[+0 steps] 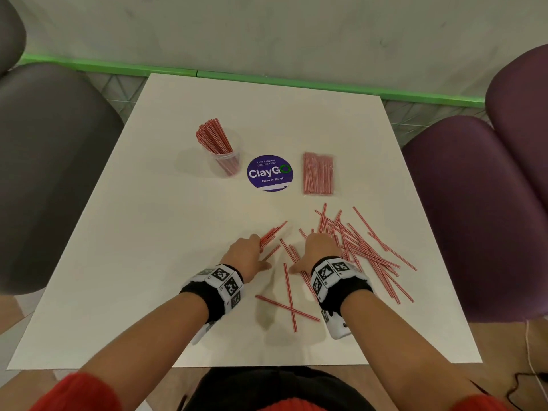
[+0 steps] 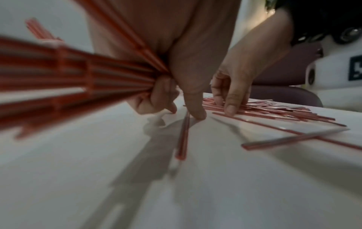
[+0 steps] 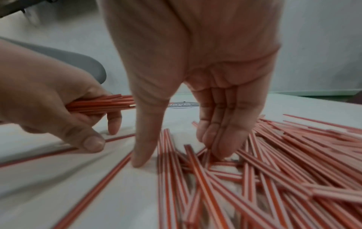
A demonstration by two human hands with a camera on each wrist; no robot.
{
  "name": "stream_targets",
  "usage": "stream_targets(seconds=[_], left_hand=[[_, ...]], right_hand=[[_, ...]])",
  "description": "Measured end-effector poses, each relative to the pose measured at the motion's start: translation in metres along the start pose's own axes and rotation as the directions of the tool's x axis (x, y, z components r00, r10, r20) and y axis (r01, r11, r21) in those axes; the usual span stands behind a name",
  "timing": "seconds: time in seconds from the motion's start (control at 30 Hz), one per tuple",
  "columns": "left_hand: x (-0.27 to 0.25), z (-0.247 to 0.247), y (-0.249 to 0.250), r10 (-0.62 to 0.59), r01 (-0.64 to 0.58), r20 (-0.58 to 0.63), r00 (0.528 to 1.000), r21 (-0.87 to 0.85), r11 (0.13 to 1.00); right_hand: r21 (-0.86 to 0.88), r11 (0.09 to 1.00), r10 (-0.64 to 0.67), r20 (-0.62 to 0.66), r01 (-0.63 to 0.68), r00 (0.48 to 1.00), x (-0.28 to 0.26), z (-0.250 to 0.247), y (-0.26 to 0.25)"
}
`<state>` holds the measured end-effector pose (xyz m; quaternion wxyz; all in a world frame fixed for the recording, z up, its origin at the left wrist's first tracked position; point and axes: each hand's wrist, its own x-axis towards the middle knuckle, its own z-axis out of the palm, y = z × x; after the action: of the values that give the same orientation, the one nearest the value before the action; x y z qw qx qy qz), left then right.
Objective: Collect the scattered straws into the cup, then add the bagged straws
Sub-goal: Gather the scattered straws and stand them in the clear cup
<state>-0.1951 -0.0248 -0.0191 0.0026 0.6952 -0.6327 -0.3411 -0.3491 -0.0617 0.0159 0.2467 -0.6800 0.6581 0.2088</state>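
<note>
Red-and-white striped straws (image 1: 364, 250) lie scattered on the white table (image 1: 148, 262), mostly at the near right. My left hand (image 1: 261, 253) grips a bundle of straws (image 1: 272, 232) in curled fingers; in the left wrist view the bundle (image 2: 78, 77) fans out and the thumb touches the table. My right hand (image 1: 314, 247) rests beside it with straight fingers (image 3: 221, 139) pressing down on the pile (image 3: 274, 162) and the thumb on the table. A clear cup (image 1: 225, 164) with several straws stands at the far left. The bagged straws (image 1: 318, 173) lie flat at the far right.
A round purple ClayGo sticker (image 1: 269, 172) sits between the cup and the bag. Two crossed straws (image 1: 289, 307) lie between my wrists. Grey chairs (image 1: 44, 173) stand left of the table and purple chairs (image 1: 474, 218) right of it.
</note>
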Motion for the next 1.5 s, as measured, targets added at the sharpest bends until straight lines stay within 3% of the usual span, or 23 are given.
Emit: stream_targets(seconds=[0.3,0.47,0.57,0.8,0.9,1.03,1.13,1.23,1.3,1.4,1.5], left_hand=[[0.006,0.009,0.011,0.017,-0.016,-0.011,1.0,0.118,0.993],[0.005,0.009,0.012,0.039,-0.038,-0.005,0.999,0.154,0.987],[0.004,0.002,0.011,0.054,-0.049,-0.057,0.997,0.085,0.995],[0.007,-0.021,0.007,0.043,-0.084,-0.165,0.985,-0.253,0.964],[0.011,-0.025,0.008,0.013,-0.087,-0.188,0.982,-0.392,0.916],[0.014,-0.029,0.016,-0.058,-0.104,-0.242,0.969,-0.605,0.789],[0.015,-0.032,0.024,-0.041,-0.143,-0.23,0.972,-0.725,0.674],[0.013,-0.035,0.029,-0.031,-0.168,-0.224,0.974,-0.808,0.565],[0.011,-0.036,0.028,-0.022,-0.179,-0.229,0.973,-0.814,0.552],[0.006,-0.038,0.022,0.062,-0.217,-0.226,0.972,-0.765,0.607],[0.005,-0.039,0.02,0.12,-0.213,-0.176,0.977,-0.788,0.577]], right_hand=[[0.143,0.99,0.022,-0.102,-0.007,0.995,0.016,0.012,-0.004],[0.179,0.984,0.01,-0.096,0.007,0.995,0.011,0.015,-0.01],[0.206,0.978,-0.005,-0.121,0.03,0.993,0.009,0.018,-0.007],[0.351,0.926,-0.045,-0.26,0.138,0.965,0.004,0.01,0.003],[0.545,0.816,-0.007,-0.322,0.192,0.947,0.008,0.001,0.003],[0.791,0.535,0.012,-0.358,0.297,0.933,0.01,-0.018,-0.01],[0.886,0.352,-0.021,-0.314,0.301,0.949,0.014,-0.026,-0.026],[0.929,0.244,-0.038,-0.279,0.279,0.96,0.017,-0.028,-0.038],[0.944,0.195,-0.048,-0.263,0.267,0.964,0.019,-0.029,-0.042],[0.957,0.129,-0.067,-0.252,0.258,0.966,0.023,-0.031,-0.045],[0.967,0.063,-0.105,-0.239,0.246,0.965,0.024,-0.03,-0.048]])
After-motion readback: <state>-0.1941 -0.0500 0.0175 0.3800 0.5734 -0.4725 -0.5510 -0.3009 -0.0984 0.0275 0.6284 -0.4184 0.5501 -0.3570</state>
